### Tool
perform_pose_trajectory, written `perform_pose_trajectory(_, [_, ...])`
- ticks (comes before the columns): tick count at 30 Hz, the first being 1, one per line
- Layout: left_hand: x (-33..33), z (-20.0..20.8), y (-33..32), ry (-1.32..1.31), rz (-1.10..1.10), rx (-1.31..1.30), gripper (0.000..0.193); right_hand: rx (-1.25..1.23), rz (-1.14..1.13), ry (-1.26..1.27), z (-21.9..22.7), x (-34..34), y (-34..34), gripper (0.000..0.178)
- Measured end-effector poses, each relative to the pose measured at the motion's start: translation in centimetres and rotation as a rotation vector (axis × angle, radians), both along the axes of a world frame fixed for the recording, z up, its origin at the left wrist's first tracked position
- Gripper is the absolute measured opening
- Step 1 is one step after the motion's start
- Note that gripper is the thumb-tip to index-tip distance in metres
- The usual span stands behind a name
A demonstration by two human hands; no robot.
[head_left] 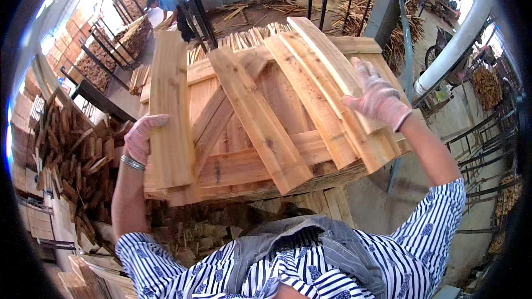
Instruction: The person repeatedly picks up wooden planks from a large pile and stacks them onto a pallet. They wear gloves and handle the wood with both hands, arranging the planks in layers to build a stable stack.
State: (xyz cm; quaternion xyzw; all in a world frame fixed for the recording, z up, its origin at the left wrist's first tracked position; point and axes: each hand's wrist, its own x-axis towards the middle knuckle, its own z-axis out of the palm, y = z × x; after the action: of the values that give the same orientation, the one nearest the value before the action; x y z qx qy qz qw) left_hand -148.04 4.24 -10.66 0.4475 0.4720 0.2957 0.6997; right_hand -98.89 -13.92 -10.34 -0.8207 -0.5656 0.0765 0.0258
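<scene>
1. The left board [170, 111] is pinched at its left edge by the gloved left hand [141, 139]; the thumb is laid over the upper face, while most of the fingers are hidden by the hand itself and the board.
2. The pale right board [327, 58] is touched at its right edge by the gloved right hand [377, 97], whose thumb is set apart from the fingers; how firmly it is gripped cannot be told.
3. Beneath the pale board, other boards are partly covered, and their lower ends are softened by blur; their exact number is hard to make out.
4. Between the two hands, a knotty board [259, 122] is laid aslant across the wooden stack [238, 166], whose surface is partly hidden by the boards on top.
5. The lower end of the left board is blurred, so its contact with the stack cannot be judged.
6. At the upper left, a co-worker in a blue top [166, 4] is partly hidden by dark posts [199, 14]; the hands there are too small to be read.
7. The offcut pile [72, 160] at the left is darkened by shadow, and single pieces are poorly distinguished.
</scene>
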Motion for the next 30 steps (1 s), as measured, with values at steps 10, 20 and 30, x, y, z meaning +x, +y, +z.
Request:
perform_pose_trajectory(10, [-6.3,-9.9,5.8,-0.051,-0.047,-0.081,0.026,-0.115,0.047,0.165,-4.6,-20.8,11.3,0.119])
perform_pose_trajectory(20, [-4.0,-5.8,2.2,0.022,-0.105,0.033,0.032,-0.067,-0.244,0.357,-5.3,-28.1,16.9,0.112])
perform_pose_trajectory(30, [-14.0,-8.0,7.5,0.123,-0.163,0.104,0.048,0.180,0.096,0.467,-7.4,-35.4,20.3,0.097])
